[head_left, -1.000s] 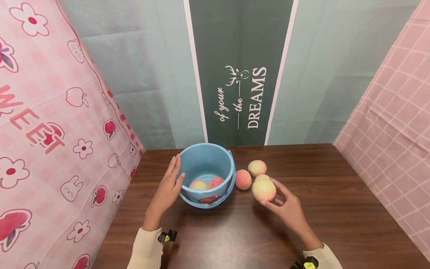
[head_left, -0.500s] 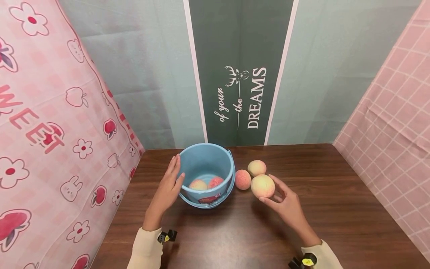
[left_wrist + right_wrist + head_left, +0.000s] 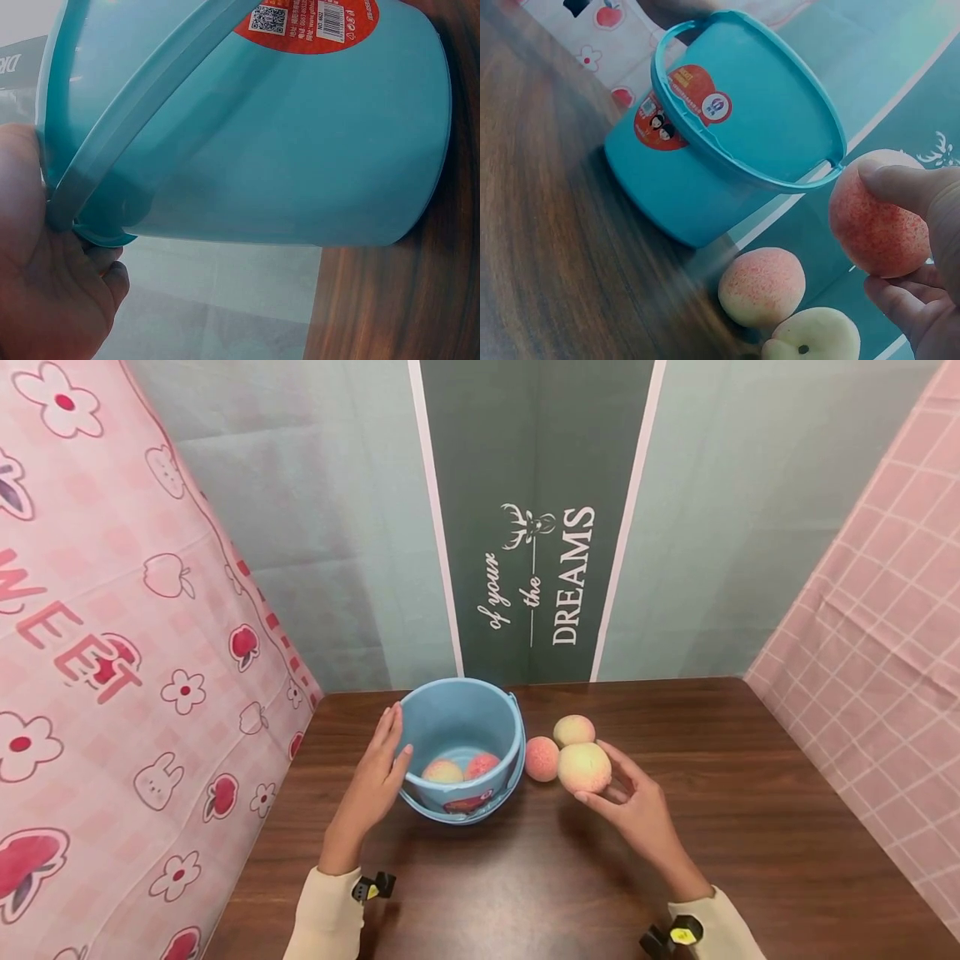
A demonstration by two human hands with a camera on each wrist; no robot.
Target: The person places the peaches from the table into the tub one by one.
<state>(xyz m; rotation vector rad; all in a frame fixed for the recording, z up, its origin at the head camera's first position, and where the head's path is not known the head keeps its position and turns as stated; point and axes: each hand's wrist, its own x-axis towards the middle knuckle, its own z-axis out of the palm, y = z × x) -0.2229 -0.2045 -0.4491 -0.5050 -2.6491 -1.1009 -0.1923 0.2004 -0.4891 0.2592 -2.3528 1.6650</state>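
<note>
A light blue bucket [image 3: 461,710] stands upright on the table, its handle hanging down at the front. My left hand [image 3: 378,768] holds its left rim; the left wrist view shows the bucket's [image 3: 300,150] side and my left hand [image 3: 60,292] at the rim beside the handle hinge. My right hand [image 3: 641,810] pinches a peach [image 3: 585,768] between thumb and fingers, raised above the table in the right wrist view, where this peach [image 3: 881,225] is reddish and speckled. A pink peach [image 3: 542,759] and a pale yellow one [image 3: 574,730] lie on the table just right of the bucket.
Inside the bucket lie a yellowish peach [image 3: 443,772] and a red one [image 3: 482,766]. Brown wood-grain table [image 3: 480,893] stretches in front. A grey-green cloth [image 3: 337,527] hangs behind; pink patterned cloths [image 3: 187,735] close off both sides.
My right hand with its peach has shifted slightly up and to the left in the head view, closer to the two loose peaches. The left hand and bucket stay put.
</note>
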